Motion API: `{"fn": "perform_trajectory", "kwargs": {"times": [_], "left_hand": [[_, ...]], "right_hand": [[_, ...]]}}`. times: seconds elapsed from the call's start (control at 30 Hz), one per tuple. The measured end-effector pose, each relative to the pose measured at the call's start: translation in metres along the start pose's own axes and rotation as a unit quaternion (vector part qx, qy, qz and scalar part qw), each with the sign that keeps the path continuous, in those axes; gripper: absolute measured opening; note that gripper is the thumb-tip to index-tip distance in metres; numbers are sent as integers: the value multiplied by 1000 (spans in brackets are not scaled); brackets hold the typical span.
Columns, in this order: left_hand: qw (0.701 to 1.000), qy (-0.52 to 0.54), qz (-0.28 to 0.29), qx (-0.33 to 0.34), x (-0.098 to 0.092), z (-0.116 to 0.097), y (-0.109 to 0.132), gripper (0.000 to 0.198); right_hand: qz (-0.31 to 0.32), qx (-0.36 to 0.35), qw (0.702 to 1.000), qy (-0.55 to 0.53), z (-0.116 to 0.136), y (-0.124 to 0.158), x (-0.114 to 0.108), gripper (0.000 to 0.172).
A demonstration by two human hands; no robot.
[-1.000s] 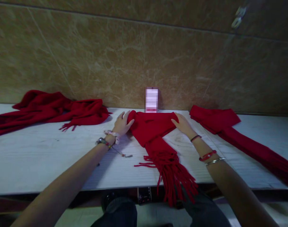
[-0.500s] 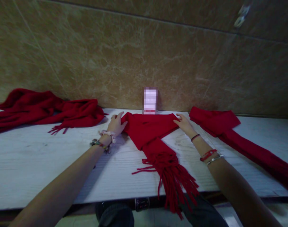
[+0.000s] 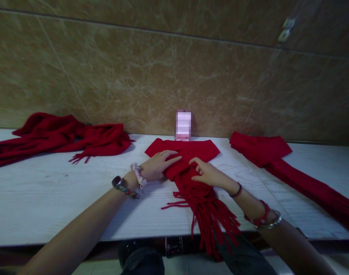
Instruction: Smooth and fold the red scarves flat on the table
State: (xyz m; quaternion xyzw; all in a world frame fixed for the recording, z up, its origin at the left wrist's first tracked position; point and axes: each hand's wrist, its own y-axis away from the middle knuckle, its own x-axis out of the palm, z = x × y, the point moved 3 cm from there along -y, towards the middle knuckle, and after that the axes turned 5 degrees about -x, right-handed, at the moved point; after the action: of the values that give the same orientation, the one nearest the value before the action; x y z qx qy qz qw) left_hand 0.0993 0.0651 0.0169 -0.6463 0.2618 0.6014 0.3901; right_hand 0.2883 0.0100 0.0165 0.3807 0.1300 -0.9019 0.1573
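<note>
A red fringed scarf (image 3: 195, 149) lies folded in the middle of the white table, its fringe hanging over the front edge. My left hand (image 3: 157, 165) rests on the left part of its fold, fingers stretched out over the cloth. Over the scarf's lower right part is my right hand (image 3: 210, 173), its fingers apart and slightly curled; whether they touch the cloth is hard to tell. Neither hand grips anything.
A crumpled red scarf (image 3: 102, 138) lies at the left, and another folded red scarf (image 3: 261, 149) at the right. A blurred white card (image 3: 184, 124) leans at the marbled wall (image 3: 128, 76) behind the white table (image 3: 85, 198).
Both hands have left the scarf's upper corners and moved inward and toward me over its middle. The folded scarf stays spread in nearly the same place.
</note>
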Motion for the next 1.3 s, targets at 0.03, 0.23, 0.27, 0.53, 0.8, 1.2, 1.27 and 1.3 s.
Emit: {"fn": "perform_trajectory", "kwargs": {"times": [0.03,0.23,0.27,0.53,0.8,1.2,1.27,1.3], "left_hand": [[1000,-12,3,14,3,3,-2,71],[998,-52,-26,-12,4,12,-15,59],[998,-54,-30,-21,3,13,-16,59],[993,25,-32,-109,6,27,-5,76],[918,292,-13,-270,-2,48,7,56],[940,193,-36,-278,-4,46,4,31],[952,163,-76,-247,-9,40,2,23],[956,157,-84,-231,-10,37,0,23]], "right_hand": [[-1,15,999,-40,-1,-2,-1,39],[14,59,960,-274,-1,-1,-13,28],[36,64,955,-288,0,0,-13,29],[135,75,947,-280,-9,1,1,34],[70,9,968,-242,1,-3,-7,19],[229,63,946,-221,1,4,4,25],[161,71,971,-160,-7,1,-7,21],[95,68,988,-96,-14,0,-16,19]]}}
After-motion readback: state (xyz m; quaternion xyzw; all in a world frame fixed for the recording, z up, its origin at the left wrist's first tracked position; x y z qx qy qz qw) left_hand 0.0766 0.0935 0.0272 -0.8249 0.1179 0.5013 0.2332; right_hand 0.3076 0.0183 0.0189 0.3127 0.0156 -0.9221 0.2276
